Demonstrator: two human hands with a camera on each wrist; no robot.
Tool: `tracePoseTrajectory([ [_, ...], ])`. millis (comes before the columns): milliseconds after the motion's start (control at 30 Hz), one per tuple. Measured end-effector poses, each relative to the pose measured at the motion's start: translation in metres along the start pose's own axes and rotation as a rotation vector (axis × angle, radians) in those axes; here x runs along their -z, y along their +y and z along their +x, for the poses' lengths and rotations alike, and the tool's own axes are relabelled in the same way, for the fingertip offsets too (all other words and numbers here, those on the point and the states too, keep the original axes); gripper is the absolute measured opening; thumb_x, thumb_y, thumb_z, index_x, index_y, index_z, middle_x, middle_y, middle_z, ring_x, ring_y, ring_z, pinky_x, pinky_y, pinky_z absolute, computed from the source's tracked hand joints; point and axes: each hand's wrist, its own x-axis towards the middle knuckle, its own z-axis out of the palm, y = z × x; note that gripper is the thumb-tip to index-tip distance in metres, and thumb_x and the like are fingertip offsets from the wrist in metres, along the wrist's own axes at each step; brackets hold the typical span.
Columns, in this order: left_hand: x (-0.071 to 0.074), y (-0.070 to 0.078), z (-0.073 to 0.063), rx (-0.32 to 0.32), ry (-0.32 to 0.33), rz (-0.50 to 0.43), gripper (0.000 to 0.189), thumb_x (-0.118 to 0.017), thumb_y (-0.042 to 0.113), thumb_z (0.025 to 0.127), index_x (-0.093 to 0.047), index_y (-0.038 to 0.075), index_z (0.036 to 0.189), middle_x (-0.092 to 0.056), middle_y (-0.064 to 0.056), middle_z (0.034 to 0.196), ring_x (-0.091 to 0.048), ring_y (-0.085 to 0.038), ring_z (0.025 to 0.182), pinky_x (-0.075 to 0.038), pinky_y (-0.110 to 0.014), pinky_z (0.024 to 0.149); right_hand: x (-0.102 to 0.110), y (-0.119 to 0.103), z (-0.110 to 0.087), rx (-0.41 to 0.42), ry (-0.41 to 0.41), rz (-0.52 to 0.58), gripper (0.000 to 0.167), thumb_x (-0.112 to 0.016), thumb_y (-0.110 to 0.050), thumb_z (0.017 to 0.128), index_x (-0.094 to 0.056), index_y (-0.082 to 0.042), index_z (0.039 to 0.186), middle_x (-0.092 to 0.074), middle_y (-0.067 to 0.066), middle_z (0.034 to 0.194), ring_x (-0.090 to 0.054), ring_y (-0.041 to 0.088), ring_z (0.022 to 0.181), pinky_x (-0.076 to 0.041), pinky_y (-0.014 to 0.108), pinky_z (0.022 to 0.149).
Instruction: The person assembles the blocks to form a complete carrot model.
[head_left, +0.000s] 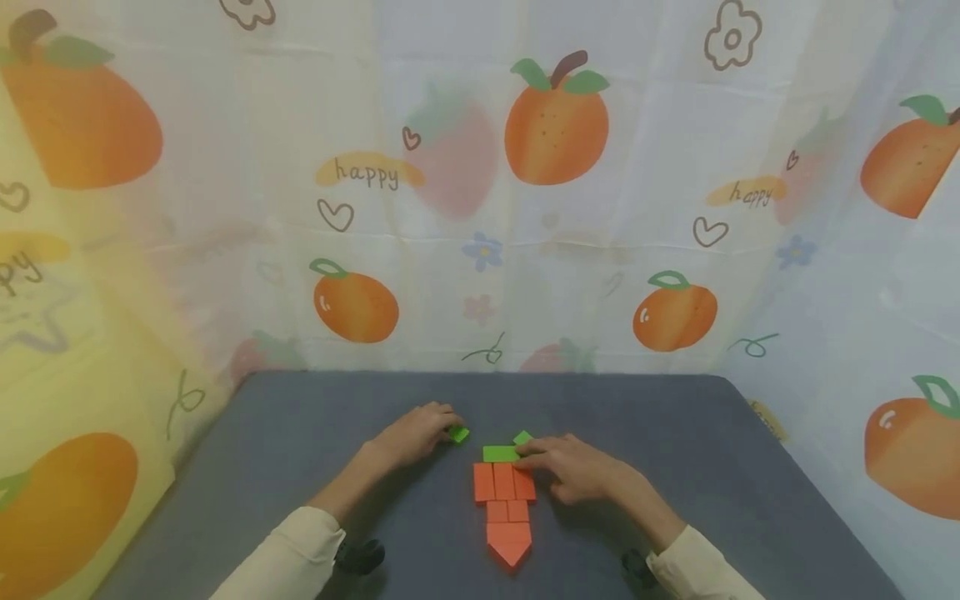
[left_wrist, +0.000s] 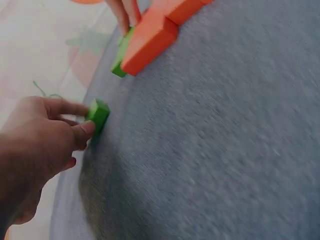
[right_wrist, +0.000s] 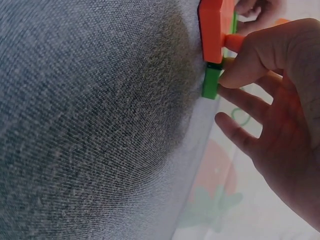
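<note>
A small green block [left_wrist: 100, 114] sits between the thumb and fingertips of my left hand [head_left: 422, 433], over the table just left of the block figure. My right hand [head_left: 576, 468] reaches in from the other side, its thumb and fingertips on a green block [right_wrist: 210, 84] at the far end of the figure. In the head view, a long green block [head_left: 498, 454] lies across the top of the orange blocks [head_left: 504, 482], partly covered by the right fingertips. Just beyond it lies a tilted small green block [head_left: 522, 437].
Smaller orange blocks [head_left: 507, 511] continue the figure toward me, ending in a pointed orange block [head_left: 510, 546]. A dark grey cloth [head_left: 315, 400] covers the table. Behind it hangs a fruit-printed curtain [head_left: 450, 317], with more of it at both sides.
</note>
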Motion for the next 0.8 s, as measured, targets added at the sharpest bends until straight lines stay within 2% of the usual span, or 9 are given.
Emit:
tracePoseTrajectory([
  [100,0.001,0.001,0.005,-0.019,0.041,0.019,0.025,-0.075,0.003,0.093,-0.075,0.008,0.118,-0.072,-0.005,0.109,-0.068,-0.022,0.102,-0.060,-0.038,0.088,0.000,0.001,0.001,-0.003,0.006,-0.001,0.064,-0.065,0.003,0.089,-0.062,-0.023,0.148,-0.053,0.004,0.159,-0.048,0.032,0.150,-0.039,0.072,0.117],
  [267,-0.006,0.006,0.015,-0.054,0.045,-0.007,0.025,-0.074,0.002,0.094,-0.075,0.007,0.118,-0.072,-0.006,0.108,-0.067,-0.022,0.101,-0.060,-0.036,0.089,0.000,0.001,0.001,0.004,0.018,-0.005,0.063,-0.064,0.003,0.090,-0.062,-0.022,0.147,-0.054,0.004,0.158,-0.049,0.031,0.149,-0.040,0.071,0.116],
  [467,-0.012,0.013,0.019,-0.049,0.009,-0.059,0.026,-0.072,0.004,0.096,-0.075,0.009,0.121,-0.073,-0.005,0.111,-0.067,-0.021,0.103,-0.059,-0.036,0.090,-0.002,0.001,0.003,0.016,0.022,-0.010,0.063,-0.066,0.003,0.088,-0.063,-0.022,0.146,-0.056,0.004,0.156,-0.051,0.030,0.148,-0.043,0.069,0.114],
  [800,-0.010,0.016,0.023,-0.047,-0.027,-0.134,0.033,-0.070,0.004,0.098,-0.073,0.008,0.130,-0.073,-0.007,0.117,-0.068,-0.023,0.108,-0.060,-0.040,0.094,-0.003,0.005,0.002,0.015,0.033,-0.013,0.061,-0.065,0.002,0.089,-0.064,-0.021,0.146,-0.055,0.004,0.157,-0.050,0.029,0.149,-0.044,0.067,0.114],
])
